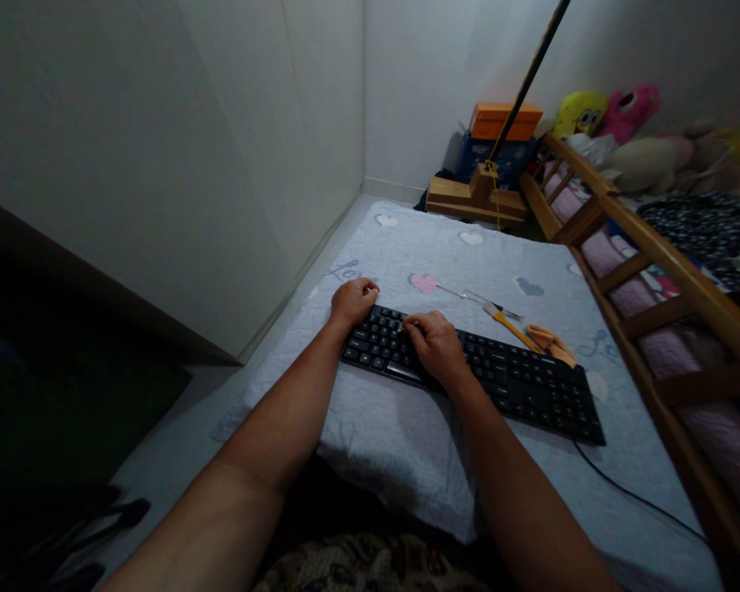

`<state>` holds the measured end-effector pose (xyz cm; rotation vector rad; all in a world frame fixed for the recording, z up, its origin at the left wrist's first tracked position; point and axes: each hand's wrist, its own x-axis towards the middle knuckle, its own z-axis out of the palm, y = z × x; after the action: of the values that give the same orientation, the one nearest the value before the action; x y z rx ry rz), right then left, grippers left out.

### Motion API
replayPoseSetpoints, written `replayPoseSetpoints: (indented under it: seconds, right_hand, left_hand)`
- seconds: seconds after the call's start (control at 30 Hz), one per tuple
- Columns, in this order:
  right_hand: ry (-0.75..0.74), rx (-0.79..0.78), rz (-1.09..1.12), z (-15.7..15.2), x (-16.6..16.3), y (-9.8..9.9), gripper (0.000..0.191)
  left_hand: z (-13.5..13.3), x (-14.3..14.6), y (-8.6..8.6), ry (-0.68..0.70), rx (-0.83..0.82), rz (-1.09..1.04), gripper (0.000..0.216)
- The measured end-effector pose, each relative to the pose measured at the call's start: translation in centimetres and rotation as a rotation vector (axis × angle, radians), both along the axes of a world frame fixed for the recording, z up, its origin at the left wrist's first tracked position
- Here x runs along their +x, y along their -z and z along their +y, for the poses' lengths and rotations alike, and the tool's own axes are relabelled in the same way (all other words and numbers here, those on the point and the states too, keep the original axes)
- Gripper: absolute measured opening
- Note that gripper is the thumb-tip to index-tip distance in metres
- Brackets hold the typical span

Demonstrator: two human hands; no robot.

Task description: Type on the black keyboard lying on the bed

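A black keyboard (524,395) lies slantwise on a light blue cloth with heart prints. At its far left corner, my left hand (353,304) rests with curled fingers against the edge. Over the left half of the keys sits my right hand (437,344), its thumb and fingers pinched together close to the keys; anything between them is too small to make out. Beyond the keyboard lie a brush with a yellow handle (513,327), a thin wire tool (490,302) and a folded orange-brown cloth (552,344).
The keyboard's cable (638,496) runs off to the right. A wooden bed rail (654,247) borders the right side, with plush toys behind it. A pale cabinet (252,164) stands left. At the back are an orange box (506,122) and a pole on a wooden base (453,193).
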<state>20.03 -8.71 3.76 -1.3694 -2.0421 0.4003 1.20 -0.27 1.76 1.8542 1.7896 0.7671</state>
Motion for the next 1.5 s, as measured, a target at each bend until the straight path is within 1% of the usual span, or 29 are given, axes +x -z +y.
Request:
replayPoseSetpoints:
  seconds: [0.57,1.0,1.5]
  right_hand:
    - [-0.037,-0.012,0.001,-0.01,-0.31,0.04,0.018]
    - [-0.002,-0.021,-0.016,0.04,0.16,-0.09,0.017]
    - [-0.03,-0.012,0.0,0.01,-0.34,0.22,0.017]
  left_hand:
    - [0.15,-0.04,0.14,-0.002,0.006,0.002,0.025]
    - [0.05,-0.02,0.0,-0.006,-0.01,0.006,0.027]
    - [0.09,-0.01,0.15,-0.007,0.008,0.007,0.028]
